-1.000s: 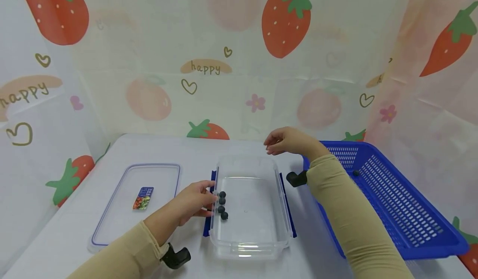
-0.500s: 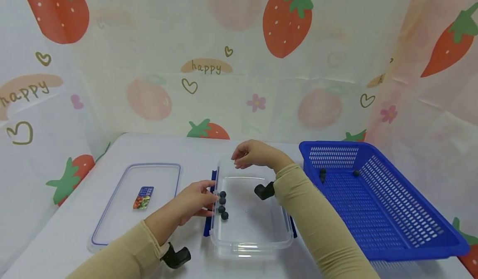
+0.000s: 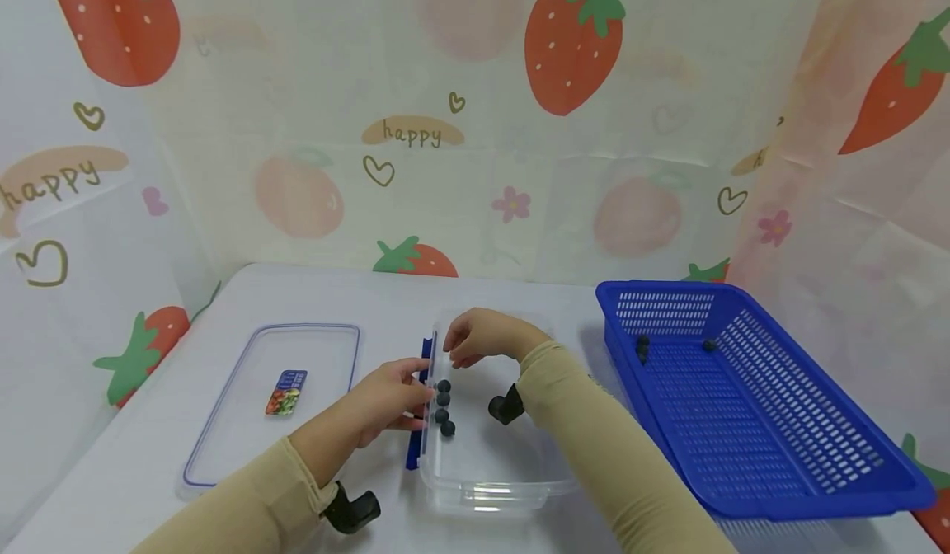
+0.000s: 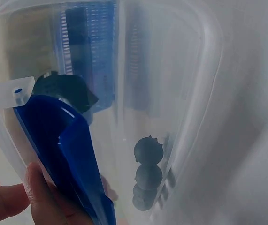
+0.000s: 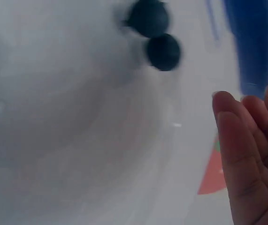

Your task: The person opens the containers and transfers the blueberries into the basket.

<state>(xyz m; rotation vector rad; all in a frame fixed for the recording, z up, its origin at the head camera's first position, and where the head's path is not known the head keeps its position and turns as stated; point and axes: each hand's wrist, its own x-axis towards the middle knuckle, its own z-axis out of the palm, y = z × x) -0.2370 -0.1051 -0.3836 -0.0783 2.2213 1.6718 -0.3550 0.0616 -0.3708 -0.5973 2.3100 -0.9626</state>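
A clear plastic container with blue side latches stands in front of me. My left hand grips its left side; in the left wrist view the fingers lie at a blue latch. Several dark blueberries form a row along the inner left wall. My right hand hovers over the container's far left part, fingers bent and fingertips close together. No blueberry shows at these fingertips, and I cannot tell whether one is hidden there. Two blueberries appear beside this hand in the right wrist view.
To the right stands a blue perforated basket with a few blueberries near its far end. A clear lid with a blue seal and a printed label lies on the left of the white table.
My right hand has moved left and down from beside the basket to over the container, bringing the blueberries in the basket into sight. My left hand and the row of blueberries stay put.
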